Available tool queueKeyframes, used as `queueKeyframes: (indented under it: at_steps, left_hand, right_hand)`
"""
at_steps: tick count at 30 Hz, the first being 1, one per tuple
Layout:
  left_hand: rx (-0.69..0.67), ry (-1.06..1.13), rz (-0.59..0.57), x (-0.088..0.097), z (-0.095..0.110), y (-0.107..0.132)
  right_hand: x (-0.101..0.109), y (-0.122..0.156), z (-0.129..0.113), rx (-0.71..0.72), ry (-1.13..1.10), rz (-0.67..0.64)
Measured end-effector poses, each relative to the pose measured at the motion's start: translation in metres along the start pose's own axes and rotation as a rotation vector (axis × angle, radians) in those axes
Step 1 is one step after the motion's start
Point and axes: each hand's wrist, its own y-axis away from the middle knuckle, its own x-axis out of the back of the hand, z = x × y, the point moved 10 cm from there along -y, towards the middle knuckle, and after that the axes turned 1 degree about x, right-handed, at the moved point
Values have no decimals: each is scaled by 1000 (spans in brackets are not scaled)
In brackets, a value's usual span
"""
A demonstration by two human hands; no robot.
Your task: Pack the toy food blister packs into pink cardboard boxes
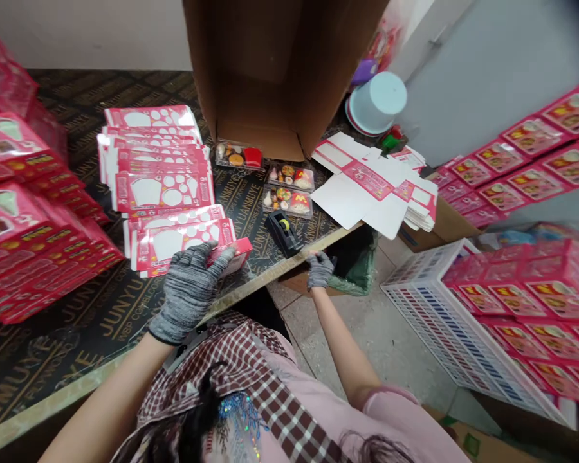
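My left hand (189,292), in a grey knit glove, is closed around a small pink box (238,254) at the front of the tabletop. Under and beyond it lie overlapping pink window cartons (174,193), flat and with cut-out holes. My right hand (321,270), gloved too, is at the table's front edge, just right of a black tape dispenser (283,233). Its fingers look curled; whatever is in them is too small to make out. Behind the dispenser sit clear packs of toy food (288,200), with another toy pack (238,155) by the large carton.
An open cardboard box (260,138) stands at the back. Flat printed sheets (352,186) lie to the right. Filled pink boxes are stacked at left (33,244) and in a white basket (434,321). Below the edge is a green-lined bin (361,276).
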Motion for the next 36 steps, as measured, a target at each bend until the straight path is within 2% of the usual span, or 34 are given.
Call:
queueKeyframes:
  at_steps: [2,3,6,7,9,11,16,19,21,22,24,26,28,31,32,33,36]
  left_hand:
    - [33,74,0,-1,-3,1]
    - [39,116,7,0,-4,1]
    - [29,205,68,9,-5,-1]
    - [22,219,90,13,-5,-2]
    - [14,240,118,18,-5,-2]
    - [19,271,121,19,-7,-1]
    - [-19,297,102,19,-5,1]
    - [-26,252,60,18,-1,-2]
    - [12,269,43,16,-1,-7]
    - [43,283,45,15,-3,-9]
    - [124,296,37,8,-7,-14]
    - [185,289,5,-1,-11,-17]
    - [230,302,-41,-7,-16,-16]
    - [322,490,-45,-1,-29,-8]
    - [359,600,-16,5,-34,-4]
    - [384,718,18,11,-38,0]
    - [462,958,126,26,-51,14]
  right_hand:
    - [-5,20,-25,-19,-101,-60]
    - [-17,34,-41,-41,-211,-168]
    - [-77,102,-105,-129,-474,-791]
    - [-91,126,-125,-163,-539,-961]
    - [-111,162,-155,-250,-650,-1182]
    - [-125,177,-166,-354,-737,-1264]
    - [-140,179,-153,-533,-798,-1278]
    - [-140,176,-146,-546,-769,-1253]
    - [-140,175,-145,-498,-722,-1236]
    - [-140,172,-146,-438,-670,-1214]
    - [-136,162,-148,-211,-481,-1126]
    - [-127,148,-153,95,-239,-980]
    - [-115,134,-152,322,-61,-809]
    - [-96,111,-132,467,13,-601]
    - [-95,106,-123,500,21,-593]
    - [-98,105,-112,522,35,-639]
    - [-125,113,-67,405,124,-970]
